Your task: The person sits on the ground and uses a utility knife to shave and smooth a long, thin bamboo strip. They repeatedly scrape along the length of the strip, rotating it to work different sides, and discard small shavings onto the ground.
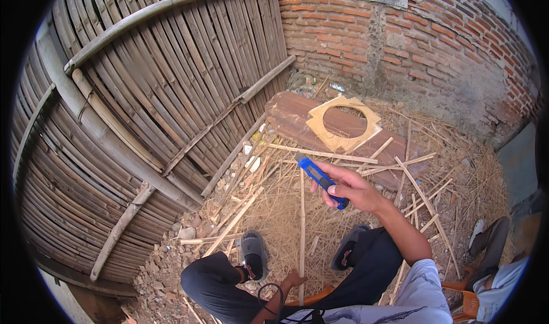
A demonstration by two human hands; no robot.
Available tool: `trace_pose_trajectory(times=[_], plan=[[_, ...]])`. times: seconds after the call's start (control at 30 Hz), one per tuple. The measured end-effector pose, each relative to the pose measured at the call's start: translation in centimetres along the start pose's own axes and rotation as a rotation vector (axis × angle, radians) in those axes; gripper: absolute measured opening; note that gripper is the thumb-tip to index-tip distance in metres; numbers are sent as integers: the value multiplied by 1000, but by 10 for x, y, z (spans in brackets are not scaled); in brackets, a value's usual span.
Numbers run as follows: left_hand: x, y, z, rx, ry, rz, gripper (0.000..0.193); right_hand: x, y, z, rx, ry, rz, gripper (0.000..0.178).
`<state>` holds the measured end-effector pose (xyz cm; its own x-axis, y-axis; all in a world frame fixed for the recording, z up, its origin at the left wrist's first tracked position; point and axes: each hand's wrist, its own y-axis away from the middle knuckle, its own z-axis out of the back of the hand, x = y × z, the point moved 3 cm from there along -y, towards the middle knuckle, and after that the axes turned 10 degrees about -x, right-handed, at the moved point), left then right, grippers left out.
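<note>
A blue box cutter point(323, 182) lies in my right hand point(351, 188), its fingers wrapped round the handle and its tip pointing up and left. That hand is raised over the straw-covered ground. Low between my knees, my left hand point(294, 279) is closed round a long, thin bamboo strip point(302, 221). The strip stretches away from me, and its far end lies just below the cutter's tip.
Shavings and loose bamboo strips point(424, 195) litter the ground. Beyond lie a brown board point(291, 113) and a wooden piece with a round hole point(320, 130). A bamboo fence point(171, 78) and brick wall point(331, 32) enclose the spot. Another person point(493, 238) sits at right.
</note>
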<state>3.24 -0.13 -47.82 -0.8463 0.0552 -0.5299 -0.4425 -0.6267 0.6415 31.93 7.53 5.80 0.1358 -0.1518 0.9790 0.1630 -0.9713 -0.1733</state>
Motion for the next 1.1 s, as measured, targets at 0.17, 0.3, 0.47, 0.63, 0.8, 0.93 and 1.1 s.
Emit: trace_pose_trajectory(times=[0.17, 0.3, 0.47, 0.63, 0.8, 0.93, 1.1], plan=[[-8, -2, 2, -3, 54, -3, 104, 7, 5, -1, 12, 68, 56, 68], [-4, -3, 4, -18, 104, -9, 98, 7, 2, -4, 6, 66, 49, 68], [-6, -1, 3, 8, 140, 1, 95, 3, 0, 0, 29, 15, 41, 72], [-5, -3, 1, 15, 153, -23, 87, 4, 1, 0, 22, 20, 43, 74], [-2, -5, -2, -16, 120, -38, 73, 6, 2, -2, 42, 17, 48, 71], [-7, -7, -2, 20, 147, -56, 68, 10, 7, -3, 9, 30, 62, 68], [4, -10, -6, 4, 159, -93, 66, 11, 7, -9, -10, 47, 97, 65]])
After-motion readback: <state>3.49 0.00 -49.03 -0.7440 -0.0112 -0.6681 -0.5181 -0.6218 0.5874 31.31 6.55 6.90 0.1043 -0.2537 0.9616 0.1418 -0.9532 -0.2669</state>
